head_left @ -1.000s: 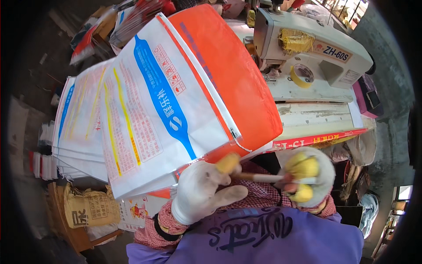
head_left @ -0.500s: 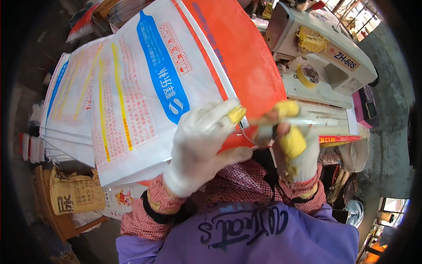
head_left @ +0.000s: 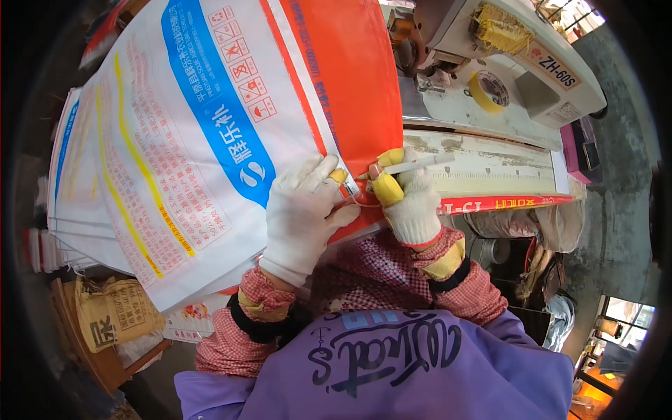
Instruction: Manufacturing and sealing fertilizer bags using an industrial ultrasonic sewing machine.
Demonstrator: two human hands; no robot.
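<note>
The person's white-gloved left hand is resting, fingers together and thumb apart, on a flat white-blue-orange sack lying toward eleven o'clock; at three o'clock, the white-gloved right hand is pinching a slim white stick.

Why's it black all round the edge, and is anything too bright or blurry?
Head view: the black rim probably comes from the fisheye lens, which bends straight edges; head view: the window at top right glares, while the far left looks dim; head view: the left hand, right hand and white pen-like tool look fairly sharp.
</note>
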